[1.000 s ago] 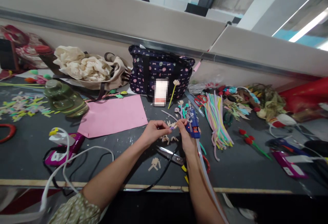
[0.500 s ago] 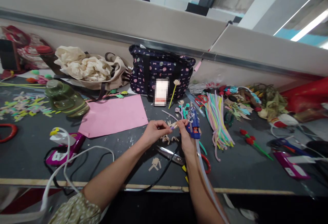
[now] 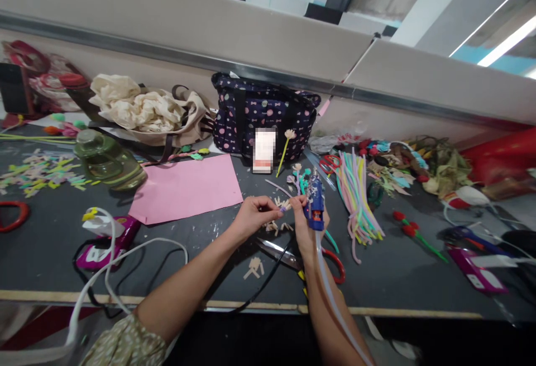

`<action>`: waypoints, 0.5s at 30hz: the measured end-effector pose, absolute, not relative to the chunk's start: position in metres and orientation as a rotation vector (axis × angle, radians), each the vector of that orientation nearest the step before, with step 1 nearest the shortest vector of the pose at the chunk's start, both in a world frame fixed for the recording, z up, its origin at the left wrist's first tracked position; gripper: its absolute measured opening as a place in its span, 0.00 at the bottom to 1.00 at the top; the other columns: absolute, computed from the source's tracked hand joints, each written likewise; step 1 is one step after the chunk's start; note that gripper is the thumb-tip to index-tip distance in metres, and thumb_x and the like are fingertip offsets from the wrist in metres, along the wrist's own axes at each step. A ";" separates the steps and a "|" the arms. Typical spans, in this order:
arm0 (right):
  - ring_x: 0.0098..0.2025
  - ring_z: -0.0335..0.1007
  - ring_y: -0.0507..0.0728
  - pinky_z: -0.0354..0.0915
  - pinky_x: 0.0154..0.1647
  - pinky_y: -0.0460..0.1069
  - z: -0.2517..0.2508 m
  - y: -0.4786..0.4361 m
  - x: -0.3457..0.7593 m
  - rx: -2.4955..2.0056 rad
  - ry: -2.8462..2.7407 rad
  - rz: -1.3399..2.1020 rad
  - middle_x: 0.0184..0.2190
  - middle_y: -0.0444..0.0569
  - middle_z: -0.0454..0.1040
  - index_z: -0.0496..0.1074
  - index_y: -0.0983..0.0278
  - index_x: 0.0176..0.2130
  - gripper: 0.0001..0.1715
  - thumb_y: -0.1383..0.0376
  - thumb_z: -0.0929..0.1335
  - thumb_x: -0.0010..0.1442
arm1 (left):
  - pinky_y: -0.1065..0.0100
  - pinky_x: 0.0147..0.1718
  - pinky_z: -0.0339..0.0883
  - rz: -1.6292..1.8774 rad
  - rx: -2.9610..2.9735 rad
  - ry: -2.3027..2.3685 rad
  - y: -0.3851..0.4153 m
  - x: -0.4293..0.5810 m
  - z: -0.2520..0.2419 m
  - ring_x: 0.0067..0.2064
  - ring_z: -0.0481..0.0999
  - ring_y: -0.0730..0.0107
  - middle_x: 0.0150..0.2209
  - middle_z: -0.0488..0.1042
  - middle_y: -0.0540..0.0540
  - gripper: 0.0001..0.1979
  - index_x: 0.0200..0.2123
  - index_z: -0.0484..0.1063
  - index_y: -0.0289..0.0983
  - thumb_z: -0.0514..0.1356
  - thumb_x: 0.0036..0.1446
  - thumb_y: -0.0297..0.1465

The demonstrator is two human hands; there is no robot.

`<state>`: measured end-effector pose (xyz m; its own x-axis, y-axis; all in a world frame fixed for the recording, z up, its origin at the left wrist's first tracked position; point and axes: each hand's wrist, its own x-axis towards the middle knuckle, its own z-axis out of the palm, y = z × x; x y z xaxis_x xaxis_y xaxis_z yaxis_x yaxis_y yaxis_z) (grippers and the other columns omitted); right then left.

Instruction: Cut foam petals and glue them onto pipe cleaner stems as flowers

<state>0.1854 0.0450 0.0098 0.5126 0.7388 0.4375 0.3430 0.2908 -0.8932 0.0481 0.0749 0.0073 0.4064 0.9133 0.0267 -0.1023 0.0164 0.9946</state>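
Observation:
My left hand (image 3: 256,216) is closed, its thumb and fingertips pinching a small flower (image 3: 285,205) of cream petal strips with a purple bit at its middle. My right hand (image 3: 305,231) wraps round a blue hot glue gun (image 3: 315,201), whose nozzle points away from me. The right thumb and fingertip also reach the flower's right side; whether they grip it is too small to tell. Scissors (image 3: 280,251) with red handles lie under my right wrist, partly hidden. Cream strips (image 3: 253,268) lie in front of my hands, and more are scattered beneath the flower.
A pink sheet (image 3: 188,187) and a green bottle (image 3: 106,162) are on the left. Behind stand a patterned bag (image 3: 266,112) and a yellow-stemmed flower (image 3: 285,151). Bundled pipe cleaners (image 3: 358,198) lie right. A black cord (image 3: 268,279) crosses the table's front edge.
The glue gun in my right hand has turned slightly, and its pale trailing cord has swung a little left. My left hand has stayed nearly still, holding the flower.

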 end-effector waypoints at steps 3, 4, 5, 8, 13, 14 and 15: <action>0.28 0.65 0.51 0.63 0.34 0.47 0.009 0.045 0.184 -1.305 -1.085 0.286 0.26 0.42 0.69 0.66 0.64 0.29 0.10 0.61 0.70 0.52 | 0.73 0.22 0.53 0.963 1.327 0.826 0.075 0.048 0.007 0.22 0.62 0.78 0.19 0.68 0.51 0.11 0.23 0.72 0.33 0.66 0.43 0.35; 0.28 0.65 0.51 0.63 0.34 0.47 0.008 0.045 0.184 -1.306 -1.092 0.272 0.26 0.42 0.69 0.66 0.64 0.29 0.10 0.61 0.70 0.52 | 0.73 0.22 0.54 0.970 1.336 0.825 0.075 0.049 0.007 0.22 0.62 0.78 0.20 0.68 0.51 0.11 0.23 0.72 0.33 0.66 0.44 0.35; 0.28 0.65 0.51 0.63 0.34 0.48 0.007 0.045 0.184 -1.310 -1.099 0.260 0.26 0.42 0.69 0.66 0.64 0.29 0.10 0.61 0.70 0.52 | 0.73 0.23 0.54 0.977 1.346 0.825 0.076 0.049 0.007 0.22 0.62 0.78 0.20 0.68 0.51 0.10 0.23 0.72 0.33 0.66 0.44 0.35; 0.27 0.65 0.51 0.63 0.34 0.47 0.006 0.046 0.186 -1.345 -1.122 0.228 0.26 0.42 0.69 0.66 0.64 0.29 0.10 0.61 0.69 0.52 | 0.73 0.23 0.54 0.994 1.381 0.830 0.076 0.049 0.006 0.22 0.63 0.78 0.20 0.68 0.51 0.10 0.22 0.72 0.33 0.66 0.44 0.35; 0.27 0.65 0.51 0.63 0.32 0.47 0.010 0.042 0.186 -1.397 -1.183 0.139 0.25 0.42 0.69 0.66 0.64 0.29 0.09 0.61 0.69 0.53 | 0.73 0.22 0.54 1.017 1.447 0.836 0.076 0.049 0.006 0.23 0.62 0.78 0.21 0.68 0.51 0.11 0.22 0.71 0.33 0.65 0.46 0.35; 0.28 0.66 0.51 0.63 0.33 0.47 0.011 0.041 0.186 -1.400 -1.200 0.132 0.25 0.42 0.69 0.66 0.64 0.30 0.09 0.61 0.69 0.53 | 0.73 0.23 0.55 1.028 1.467 0.839 0.076 0.048 0.006 0.23 0.63 0.77 0.21 0.68 0.50 0.11 0.22 0.71 0.33 0.65 0.46 0.35; 0.28 0.66 0.51 0.63 0.33 0.48 0.013 0.040 0.185 -1.401 -1.213 0.135 0.25 0.43 0.70 0.66 0.63 0.30 0.09 0.61 0.69 0.53 | 0.73 0.23 0.55 1.041 1.490 0.843 0.076 0.048 0.006 0.23 0.63 0.77 0.22 0.68 0.50 0.10 0.23 0.72 0.34 0.64 0.47 0.35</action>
<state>0.1845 0.0405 0.0128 0.4463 0.7017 0.5554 0.5620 0.2632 -0.7842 0.0482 0.0756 0.0061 0.3656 0.9157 0.1667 -0.0275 -0.1684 0.9853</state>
